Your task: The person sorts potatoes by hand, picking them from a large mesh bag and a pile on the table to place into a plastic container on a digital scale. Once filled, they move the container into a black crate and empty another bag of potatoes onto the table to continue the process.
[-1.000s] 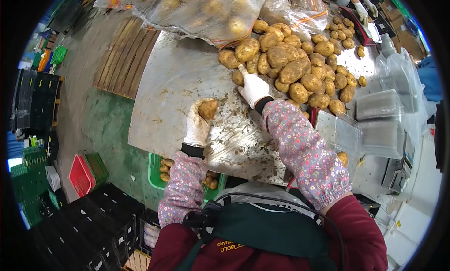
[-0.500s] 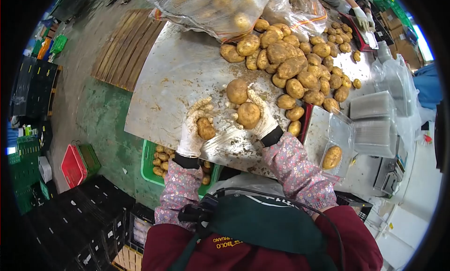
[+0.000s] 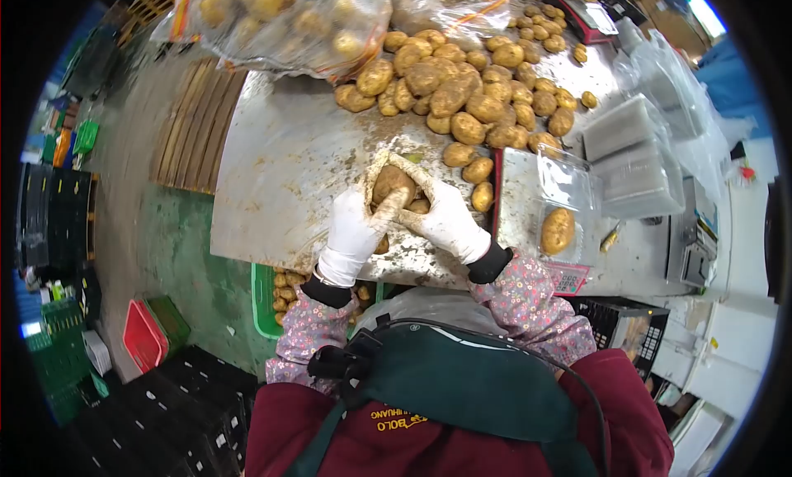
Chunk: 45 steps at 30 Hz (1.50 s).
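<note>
Both hands wear white gloves soiled at the fingers. My left hand [image 3: 360, 221] and my right hand [image 3: 441, 217] meet over the metal table [image 3: 268, 167], closed around one brown potato [image 3: 393, 185] between them. Another potato [image 3: 419, 205] shows partly beneath my right hand's fingers, and one more [image 3: 382, 244] lies just below, between the wrists. A pile of potatoes [image 3: 454, 93] spreads behind the hands to the right. One potato [image 3: 558, 231] rests in an open clear plastic box [image 3: 569, 184] at the right.
Bags of potatoes [image 3: 289, 27] stand at the table's back. Stacked clear boxes [image 3: 631, 159] are at the right. A green crate of potatoes [image 3: 266, 304] sits below the front edge. A red scale [image 3: 582, 19] is at the far right back. A wooden pallet [image 3: 194, 130] lies left.
My hands have come together around a potato; before, they were apart, my left hand at one potato and my right hand at two. The view has shifted, so the pile appears further left.
</note>
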{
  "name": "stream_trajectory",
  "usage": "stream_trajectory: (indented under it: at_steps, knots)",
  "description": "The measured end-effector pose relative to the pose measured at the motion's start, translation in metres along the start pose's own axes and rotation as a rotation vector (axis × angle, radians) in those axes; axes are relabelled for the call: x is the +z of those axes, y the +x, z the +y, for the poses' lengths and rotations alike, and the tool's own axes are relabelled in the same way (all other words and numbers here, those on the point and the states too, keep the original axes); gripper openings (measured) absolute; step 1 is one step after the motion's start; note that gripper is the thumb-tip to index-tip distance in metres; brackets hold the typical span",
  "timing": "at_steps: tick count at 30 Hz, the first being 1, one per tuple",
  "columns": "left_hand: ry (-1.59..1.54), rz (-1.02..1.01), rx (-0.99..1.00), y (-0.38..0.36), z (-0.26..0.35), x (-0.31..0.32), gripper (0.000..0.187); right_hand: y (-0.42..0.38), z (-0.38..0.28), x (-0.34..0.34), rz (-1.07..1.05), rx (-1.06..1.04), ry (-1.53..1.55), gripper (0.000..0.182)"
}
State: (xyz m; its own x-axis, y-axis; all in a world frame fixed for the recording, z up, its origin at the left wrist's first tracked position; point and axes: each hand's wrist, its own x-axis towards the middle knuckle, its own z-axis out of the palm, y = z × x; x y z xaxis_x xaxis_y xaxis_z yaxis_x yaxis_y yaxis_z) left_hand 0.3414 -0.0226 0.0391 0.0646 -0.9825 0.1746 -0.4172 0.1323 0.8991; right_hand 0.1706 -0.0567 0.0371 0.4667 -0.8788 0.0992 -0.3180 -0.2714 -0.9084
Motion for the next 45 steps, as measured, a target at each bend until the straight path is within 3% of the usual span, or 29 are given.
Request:
stream_trajectory:
  at_steps: [1,3,5,6,7,8,9,12,15,17,18,19,21,22,25,27,29,30,33,35,37,39,40,43,45]
  knots:
    - [0.046,0.011,-0.013,0.001,-0.003,0.006,0.039,-0.004,-0.002,-0.008,0.021,0.004,-0.006,0.071]
    - [0.005,0.073,0.025,0.003,-0.012,0.02,0.028,-0.013,-0.007,-0.022,-0.098,0.254,0.371,0.067]
    - [-0.234,0.015,-0.272,0.006,-0.025,0.021,0.026,-0.021,-0.003,-0.034,-0.091,0.353,0.822,0.06]
    - [-0.352,-0.006,-0.235,0.01,-0.019,0.021,0.027,-0.026,-0.002,-0.04,-0.068,0.354,0.818,0.06]
    - [-0.642,-0.009,-0.337,0.011,0.0,0.026,0.028,-0.033,0.0,-0.046,-0.015,0.489,1.231,0.058]
    - [-0.639,-0.016,-0.329,0.01,0.0,0.031,0.03,-0.041,0.003,-0.052,0.047,0.611,1.648,0.058]
    - [-0.637,-0.022,-0.323,0.01,-0.002,0.033,0.033,-0.046,0.037,-0.054,-0.387,0.432,2.024,0.064]
    - [-0.659,-0.082,-0.391,0.007,-0.003,0.043,0.037,-0.051,0.024,-0.07,-0.278,0.382,2.168,0.067]
    - [-0.677,-0.101,-0.428,0.005,-0.003,0.052,0.038,-0.059,0.027,-0.08,-0.072,0.422,2.061,0.057]
    - [-0.685,-0.12,-0.407,0.006,0.007,0.057,0.038,-0.063,0.026,-0.085,0.134,0.339,2.003,0.052]
    - [-0.693,-0.154,-0.405,0.007,0.007,0.057,0.038,-0.062,0.03,-0.082,0.154,0.304,1.601,0.051]
    - [-0.694,-0.167,-0.406,0.008,0.009,0.06,0.038,-0.065,0.033,-0.083,0.169,0.301,1.601,0.051]
    - [-0.741,-0.169,-0.471,0.011,0.018,0.065,0.038,-0.068,0.03,-0.088,-0.084,0.11,2.083,0.055]
    - [-0.739,-0.178,-0.482,0.011,0.017,0.068,0.037,-0.069,0.021,-0.092,0.15,0.418,1.952,0.059]
    - [-0.715,-0.2,-0.456,0.011,0.018,0.078,0.034,-0.074,0.035,-0.099,0.049,0.34,2.205,0.061]
    - [-0.716,-0.203,-0.455,0.009,0.013,0.088,0.032,-0.083,0.046,-0.108,0.08,0.329,2.163,0.061]
    - [-0.721,-0.214,-0.456,0.007,0.014,0.095,0.031,-0.099,0.068,-0.127,0.165,0.307,1.805,0.059]
    - [-0.72,-0.21,-0.486,0.005,0.015,0.096,0.03,-0.109,0.035,-0.141,0.456,0.359,1.432,0.054]
    - [-0.702,-0.22,-0.519,0.002,0.017,0.097,0.03,-0.135,0.028,-0.173,0.844,0.295,0.283,0.044]
    - [-0.712,-0.243,-0.521,0.001,0.012,0.1,0.03,-0.155,0.049,-0.181,1.014,0.356,0.066,0.047]
    - [-0.697,-0.286,-0.52,0.001,0.008,0.102,0.032,-0.167,0.063,-0.18,1.07,0.335,0.091,0.055]
    - [-0.706,-0.28,-0.534,0.002,0.009,0.106,0.032,-0.179,0.078,-0.176,1.031,0.514,-0.462,0.064]
    - [-0.701,-0.288,-0.535,0.004,0.011,0.107,0.032,-0.184,0.083,-0.176,0.98,0.442,-0.619,0.071]
    - [-0.685,-0.304,-0.539,0.008,0.025,0.11,0.032,-0.185,0.087,-0.172,1.012,0.364,-0.792,0.072]
    - [-0.701,-0.268,-0.537,0.01,0.031,0.112,0.031,-0.189,0.083,-0.179,1.025,0.351,-0.727,0.069]
